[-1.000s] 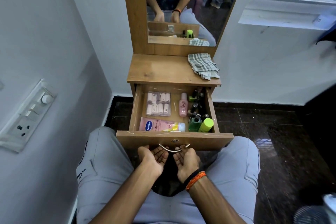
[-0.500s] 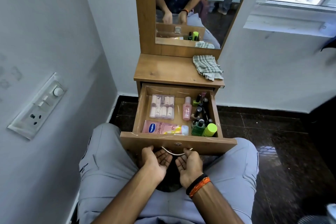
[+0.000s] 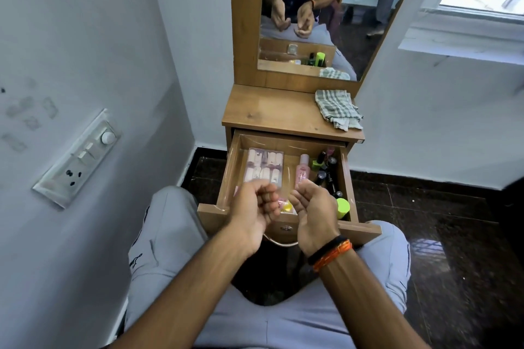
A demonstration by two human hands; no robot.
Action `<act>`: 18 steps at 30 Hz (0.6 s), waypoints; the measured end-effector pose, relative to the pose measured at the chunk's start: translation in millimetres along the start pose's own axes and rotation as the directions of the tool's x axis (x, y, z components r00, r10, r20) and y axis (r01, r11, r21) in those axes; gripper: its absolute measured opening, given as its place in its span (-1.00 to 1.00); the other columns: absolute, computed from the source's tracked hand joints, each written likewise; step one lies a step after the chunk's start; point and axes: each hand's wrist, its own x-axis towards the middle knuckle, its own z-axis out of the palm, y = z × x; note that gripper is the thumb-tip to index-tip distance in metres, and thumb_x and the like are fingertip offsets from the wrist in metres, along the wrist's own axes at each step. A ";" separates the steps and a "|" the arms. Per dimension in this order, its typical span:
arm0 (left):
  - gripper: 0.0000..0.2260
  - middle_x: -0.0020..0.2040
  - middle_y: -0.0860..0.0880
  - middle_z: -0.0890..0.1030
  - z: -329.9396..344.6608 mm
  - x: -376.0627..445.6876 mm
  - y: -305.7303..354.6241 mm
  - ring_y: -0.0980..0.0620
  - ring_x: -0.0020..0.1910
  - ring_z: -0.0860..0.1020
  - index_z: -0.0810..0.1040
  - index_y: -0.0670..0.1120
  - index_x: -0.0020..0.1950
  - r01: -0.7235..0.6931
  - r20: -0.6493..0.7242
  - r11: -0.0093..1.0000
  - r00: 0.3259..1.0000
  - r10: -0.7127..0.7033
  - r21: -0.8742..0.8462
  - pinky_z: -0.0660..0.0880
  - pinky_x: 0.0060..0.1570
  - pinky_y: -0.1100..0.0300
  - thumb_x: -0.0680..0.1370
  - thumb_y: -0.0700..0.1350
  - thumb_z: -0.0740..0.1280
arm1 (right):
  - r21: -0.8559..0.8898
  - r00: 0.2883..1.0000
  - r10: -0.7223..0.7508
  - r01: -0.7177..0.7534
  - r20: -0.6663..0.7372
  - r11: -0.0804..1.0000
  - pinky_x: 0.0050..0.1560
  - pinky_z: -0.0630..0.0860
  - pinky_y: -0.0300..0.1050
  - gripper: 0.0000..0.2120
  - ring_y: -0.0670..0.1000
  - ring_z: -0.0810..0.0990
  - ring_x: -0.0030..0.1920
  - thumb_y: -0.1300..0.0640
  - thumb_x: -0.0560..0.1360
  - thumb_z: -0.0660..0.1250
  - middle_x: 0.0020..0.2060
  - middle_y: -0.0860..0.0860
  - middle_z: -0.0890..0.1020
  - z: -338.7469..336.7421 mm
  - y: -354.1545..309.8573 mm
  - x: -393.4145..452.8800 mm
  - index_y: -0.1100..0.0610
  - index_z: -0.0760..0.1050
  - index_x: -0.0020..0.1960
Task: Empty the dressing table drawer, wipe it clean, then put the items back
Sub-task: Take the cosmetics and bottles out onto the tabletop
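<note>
Both hands [image 3: 283, 207] lifted off handle [image 3: 280, 243], drawer [image 3: 226, 178] open

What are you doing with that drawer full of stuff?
A person sits facing a wooden dressing table with its drawer pulled open. The left hand and right hand hover above its front, fingers curled, holding nothing. The drawer is full: a clear box of small rolls, a pink bottle, dark nail polish bottles and a lime-green cap. A checked cloth waits on the tabletop. Nothing has been taken out.
</note>
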 end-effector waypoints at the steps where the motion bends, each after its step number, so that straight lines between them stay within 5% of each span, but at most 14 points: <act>1: -0.79 -0.42 -0.03 0.54 3.5 6.8 10.7 0.07 -0.45 0.46 0.57 -0.16 -0.24 -0.056 0.005 0.998 0.998 0.056 0.029 0.45 -0.41 0.23 0.58 -0.18 0.26 | -0.024 0.999 0.010 -0.009 0.038 1.000 -0.29 0.40 -0.24 -0.82 -0.07 0.42 -0.35 0.38 0.52 0.23 -0.29 0.05 0.44 7.2 -4.7 8.0 0.23 0.48 0.09; 5: -0.88 -0.31 -0.04 0.58 11.4 50.9 39.1 0.12 -0.43 0.53 0.57 -0.17 -0.09 -0.220 -0.035 0.917 0.969 0.245 0.333 0.46 -0.43 0.28 0.57 -0.24 0.25 | -0.248 0.998 -0.007 0.023 0.065 0.968 -0.29 0.53 -0.20 -0.62 -0.01 0.52 -0.25 0.38 0.42 0.24 -0.17 0.14 0.51 36.2 -7.9 57.0 0.29 0.47 0.24; 8: -0.85 -0.27 0.01 0.61 9.5 83.8 43.6 0.11 -0.38 0.59 0.53 -0.08 -0.10 -0.201 -0.025 0.771 0.962 0.270 0.604 0.45 -0.42 0.27 0.61 -0.23 0.21 | -0.532 0.995 -0.092 0.064 -0.026 0.844 -0.05 0.68 -0.03 -0.84 0.09 0.69 -0.08 0.21 0.33 0.31 0.05 0.12 0.66 45.4 2.5 93.5 0.20 0.64 -0.17; 11: -0.87 -0.20 0.02 0.56 10.5 107.3 39.6 0.11 -0.31 0.52 0.49 -0.06 -0.04 -0.159 0.014 0.588 0.970 0.243 0.793 0.41 -0.39 0.26 0.66 -0.17 0.19 | -0.795 0.980 -0.201 0.112 -0.013 0.597 0.07 0.62 0.10 -0.87 0.16 0.65 -0.05 0.13 0.32 0.29 0.06 0.14 0.66 50.5 9.4 110.8 0.16 0.51 -0.35; 15: -0.86 0.04 -0.06 0.60 15.7 132.1 30.7 0.06 -0.12 0.58 0.51 -0.11 0.16 -0.123 -0.002 0.484 0.968 0.250 0.866 0.43 -0.34 0.25 0.62 -0.17 0.25 | -0.947 0.968 -0.246 0.122 0.048 0.297 0.02 0.52 -0.09 -0.74 0.17 0.56 0.02 0.03 0.45 0.37 0.27 0.17 0.52 57.8 9.5 104.9 0.25 0.61 -0.12; 18: -0.84 0.06 -0.08 0.61 17.8 140.5 26.1 0.00 -0.05 0.62 0.51 -0.12 0.16 -0.092 -0.039 0.493 0.968 0.249 0.865 0.53 -0.25 0.20 0.60 -0.19 0.25 | -0.954 0.974 -0.221 0.114 0.052 0.277 -0.05 0.29 -0.24 -0.74 0.15 0.53 0.12 0.13 0.56 0.32 0.30 0.19 0.51 55.6 12.4 107.5 0.30 0.60 0.11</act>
